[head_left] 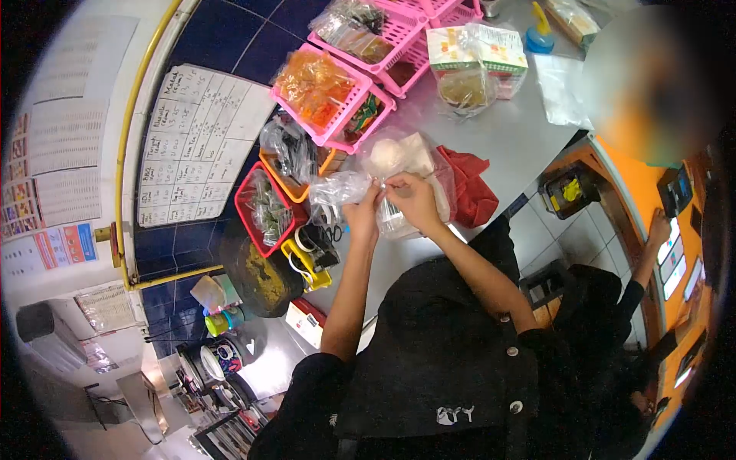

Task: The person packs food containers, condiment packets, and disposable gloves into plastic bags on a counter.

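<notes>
My left hand (pixel 363 217) is closed on the gathered edge of a clear plastic bag (pixel 337 189), which bunches out to its left. Fingertips of my right hand (pixel 414 201) pinch the same bag close beside the left fingers. What the bag contains, if anything, I cannot make out. Just beyond and under my hands lies a larger clear bag (pixel 420 156) with white items inside, one of them round. A red cloth (pixel 465 184) lies crumpled to the right of it.
Pink baskets (pixel 356 100) with bagged goods stand at the back, near a red basket (pixel 263 208) and an orange basket (pixel 285 186). A carton (pixel 475 50) in plastic sits on the metal counter (pixel 502 123). Another person's hand (pixel 659 228) is over an orange counter (pixel 665 180) at right.
</notes>
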The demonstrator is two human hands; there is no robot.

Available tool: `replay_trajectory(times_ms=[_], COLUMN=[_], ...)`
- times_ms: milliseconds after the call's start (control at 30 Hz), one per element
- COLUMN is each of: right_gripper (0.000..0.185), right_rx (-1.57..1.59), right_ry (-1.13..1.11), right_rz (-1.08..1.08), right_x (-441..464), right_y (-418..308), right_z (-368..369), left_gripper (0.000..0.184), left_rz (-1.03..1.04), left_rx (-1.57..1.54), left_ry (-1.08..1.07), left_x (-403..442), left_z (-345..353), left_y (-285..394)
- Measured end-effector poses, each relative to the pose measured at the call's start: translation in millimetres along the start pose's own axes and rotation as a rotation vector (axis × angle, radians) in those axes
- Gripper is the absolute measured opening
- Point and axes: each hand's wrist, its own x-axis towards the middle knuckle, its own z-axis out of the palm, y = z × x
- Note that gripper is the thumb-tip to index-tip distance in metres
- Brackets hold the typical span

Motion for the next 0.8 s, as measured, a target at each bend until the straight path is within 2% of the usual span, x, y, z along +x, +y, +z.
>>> replay_trajectory(times_ms=[133,233,300,333,367,400,433,467,500,533,567,600,667,700,733,767,800], right_gripper=[0.018,0.018,0.019,0.019,0.019,0.019,0.019,0.019,0.018,0.016,0.012,0.012,0.015,0.016,0.016,0.015,0.014], right_rx=[0.065,-0.013,0.044,0.1,0.094,0.046,-0.007,-0.028,-0.029,-0.03,-0.07,-0.087,-0.328,-0.505,-0.492,-0.552,-0.617], right_ry=[-0.029,-0.02,-0.014,-0.01,-0.008,-0.163,-0.315,-0.304,-0.4,-0.495,-0.527,-0.518,-0.468,-0.345,-0.351,-0.363,-0.375], right_rz=[0.029,0.019,0.052,0.088,0.088,0.032,-0.024,-0.031,0.009,0.055,0.049,0.048,-0.068,-0.175,-0.177,-0.177,-0.18], right_x=[-1,0,4,7,13,20,25,30,35,40,45,48,49,45,46,48,50], right_y=[-4,-3,-5,-6,-7,-6,-5,-6,-5,-5,-7,-7,-6,-18,-19,-19,-18], right_z=[-2,-1,0,-1,-4,-8,-13,-18,-22,-26,-30,-35,-31,-32,-31,-29,-27], left_gripper=[0.014,0.023,0.02,0.02,0.023,0.025,0.025,0.025,0.024,0.024,0.024,0.025,0.024,0.023,0.021,0.018,0.018], left_rz=[0.057,0.094,0.361,0.359,0.497,0.636,0.635,0.686,0.74,0.747,0.609,0.466,0.425,0.357,0.295,0.394,0.391], left_rx=[0.014,0.162,0.581,0.578,0.66,0.739,0.728,0.814,0.893,0.866,0.89,0.922,0.927,0.859,0.789,0.919,0.925], left_ry=[-0.038,-0.08,-0.157,-0.16,-0.194,-0.228,-0.237,-0.305,-0.373,-0.387,-0.409,-0.428,-0.417,-0.396,-0.371,-0.373,-0.359], left_x=[-2,-2,1,2,4,5,8,15,21,24,25,25,25,26,32,43,43], left_z=[-3,-9,-16,-18,-20,-22,-28,-32,-32,-32,-33,-31,-28,-26,-26,-32,-33], left_y=[-3,-5,-8,-7,-4,-1,2,7,8,11,12,14,14,12,9,1,4])
